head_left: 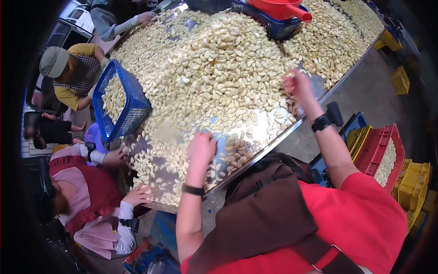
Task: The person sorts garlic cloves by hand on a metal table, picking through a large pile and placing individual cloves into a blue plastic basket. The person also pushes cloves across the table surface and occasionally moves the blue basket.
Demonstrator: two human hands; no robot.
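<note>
Pale, oval, clove-like pieces are heaped on a metal table, with a thinner scatter near the front edge. My left hand is low over that scatter, fingers curled inward; whatever they hold is hidden. Just right of it, a bunch of darker-looking pieces lies close to the edge. My right hand is at the right side of the heap, its fingers closed in a pinch. What is between those fingertips is too small to name.
A blue basket of pieces stands left on the table. At the back, a red scoop rests on another blue basket. Co-workers' hands reach in from the left. Red and yellow crates stand at lower right.
</note>
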